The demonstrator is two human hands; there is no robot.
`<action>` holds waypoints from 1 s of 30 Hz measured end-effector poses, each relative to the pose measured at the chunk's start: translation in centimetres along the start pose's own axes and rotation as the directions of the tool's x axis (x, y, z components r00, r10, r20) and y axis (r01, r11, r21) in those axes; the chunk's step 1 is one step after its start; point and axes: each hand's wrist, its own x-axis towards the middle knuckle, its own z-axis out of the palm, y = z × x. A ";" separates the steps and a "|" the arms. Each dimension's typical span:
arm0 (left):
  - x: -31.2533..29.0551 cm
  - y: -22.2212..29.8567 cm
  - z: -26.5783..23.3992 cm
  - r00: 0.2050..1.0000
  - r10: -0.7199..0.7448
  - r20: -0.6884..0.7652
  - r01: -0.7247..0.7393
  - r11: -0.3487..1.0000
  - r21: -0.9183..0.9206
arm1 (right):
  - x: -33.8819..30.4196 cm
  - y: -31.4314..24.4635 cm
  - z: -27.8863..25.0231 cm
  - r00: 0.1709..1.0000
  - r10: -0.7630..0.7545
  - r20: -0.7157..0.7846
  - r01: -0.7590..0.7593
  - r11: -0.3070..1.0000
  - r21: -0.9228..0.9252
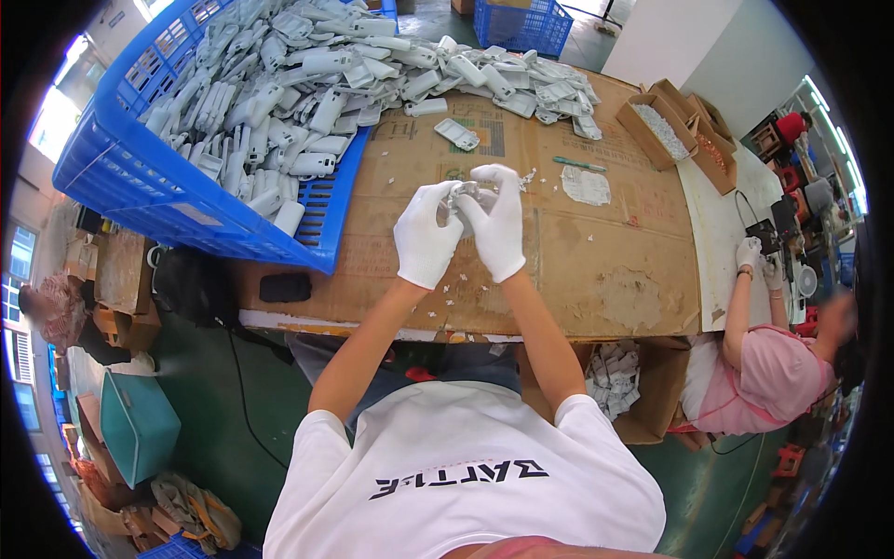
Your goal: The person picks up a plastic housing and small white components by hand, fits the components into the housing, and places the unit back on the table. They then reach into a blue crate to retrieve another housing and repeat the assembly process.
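My left hand (pixel 426 235) and my right hand (pixel 497 225), both in white gloves, meet over the cardboard-covered table. Between their fingertips is a small grey-white plastic part (pixel 456 194), mostly covered by the gloves, so its exact kind is hard to make out. Just beyond my hands lies a single white plastic housing (pixel 457 134), its hollow side up. Tiny white scraps (pixel 527 179) are scattered around my fingers and toward my body.
A tilted blue crate (pixel 186 200) spills a big heap of white plastic housings (pixel 326 102) across the back left. To the right are a green pen (pixel 579 164), a crumpled paper (pixel 587 186) and small-part boxes (pixel 657 130). A black pouch (pixel 285 287) lies front left. A co-worker (pixel 773 373) sits at right.
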 end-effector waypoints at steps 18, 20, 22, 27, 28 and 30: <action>-1.8 0.5 -0.3 0.992 -0.124 -0.031 0.120 0.987 -0.105 | -2.7 -1.5 -2.0 0.973 0.133 0.187 -0.102 0.980 -0.168; -2.0 0.8 -0.2 0.994 -0.106 -0.039 0.100 0.988 -0.117 | -2.8 -1.2 -1.9 0.976 0.127 0.176 -0.098 0.982 -0.163; -2.3 1.0 -0.1 0.995 -0.086 -0.046 0.080 0.989 -0.128 | -2.7 -0.7 -2.0 0.979 0.117 0.170 -0.085 0.979 -0.185; -2.7 1.1 -0.3 0.995 -0.040 -0.095 0.027 0.990 -0.141 | -2.9 -1.1 -1.8 0.982 0.108 0.155 -0.081 0.982 -0.170; -2.7 1.2 -0.3 0.995 -0.042 -0.096 0.028 0.990 -0.141 | -2.9 -1.1 -2.0 0.982 0.093 0.165 -0.062 0.982 -0.180; -2.9 1.6 -0.4 0.995 -0.049 -0.086 0.036 0.987 -0.155 | -2.9 -1.2 -2.1 0.981 0.079 0.176 -0.045 0.981 -0.190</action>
